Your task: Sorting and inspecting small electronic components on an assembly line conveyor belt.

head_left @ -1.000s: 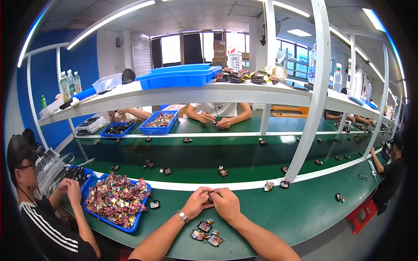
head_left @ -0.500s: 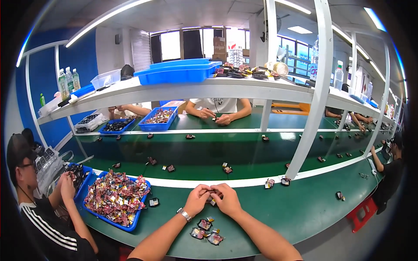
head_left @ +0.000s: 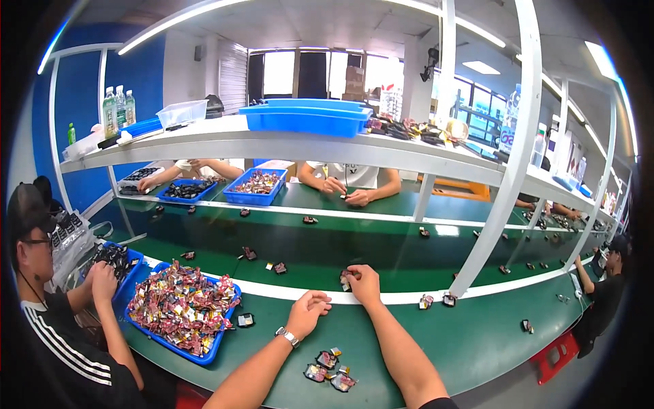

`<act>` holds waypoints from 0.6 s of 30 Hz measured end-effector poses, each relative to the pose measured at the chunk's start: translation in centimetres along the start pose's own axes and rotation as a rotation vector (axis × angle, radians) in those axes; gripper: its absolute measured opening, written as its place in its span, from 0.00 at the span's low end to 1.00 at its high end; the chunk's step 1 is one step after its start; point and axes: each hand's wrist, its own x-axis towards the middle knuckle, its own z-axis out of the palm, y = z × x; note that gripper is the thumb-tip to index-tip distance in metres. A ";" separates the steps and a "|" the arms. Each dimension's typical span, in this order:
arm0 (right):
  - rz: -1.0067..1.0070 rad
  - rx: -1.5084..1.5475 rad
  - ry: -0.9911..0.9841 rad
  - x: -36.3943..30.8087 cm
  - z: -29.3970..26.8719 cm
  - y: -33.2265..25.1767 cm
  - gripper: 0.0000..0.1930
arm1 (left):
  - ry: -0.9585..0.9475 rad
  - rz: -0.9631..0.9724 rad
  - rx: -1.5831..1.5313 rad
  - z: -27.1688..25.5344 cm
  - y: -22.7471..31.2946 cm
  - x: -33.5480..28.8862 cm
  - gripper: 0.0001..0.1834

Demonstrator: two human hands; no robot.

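Note:
My right hand [head_left: 364,286] reaches out to the white strip along the belt, its fingers closed on a small electronic part [head_left: 345,280] in red and black with a pale patch. My left hand [head_left: 310,316] hovers over the green table with its fingers loosely bent and nothing visible in them. A watch circles my left wrist. Between my forearms, nearer to me, a few similar electronic parts [head_left: 331,371] with yellow tabs lie grouped on the table. The blue tray [head_left: 216,346] at left is heaped with more such parts, and a single loose part [head_left: 246,320] lies beside it.
Several parts are spread along the dark green belt [head_left: 320,253]. A white post [head_left: 492,218] rises at right from the strip, near two more parts. Above the belt runs a shelf [head_left: 225,146] with blue bins [head_left: 306,121]. Co-workers sit at left, opposite and far right.
My hands have come apart from around one electronic part. The right moved forward to the belt's edge and holds a part there; the left stayed back. The view has shifted slightly.

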 end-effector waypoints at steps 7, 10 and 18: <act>0.205 -0.454 0.103 -0.4 -3.9 3.7 0.29 | -0.055 -0.001 0.051 0.1 0.6 -0.2 0.07; 0.146 -0.475 0.100 0.1 -3.4 3.0 0.25 | -0.066 0.017 0.038 -0.3 0.2 0.1 0.07; 0.084 0.024 0.056 -4.7 -5.5 0.0 0.24 | -0.037 -0.047 0.026 -0.6 0.7 -0.2 0.07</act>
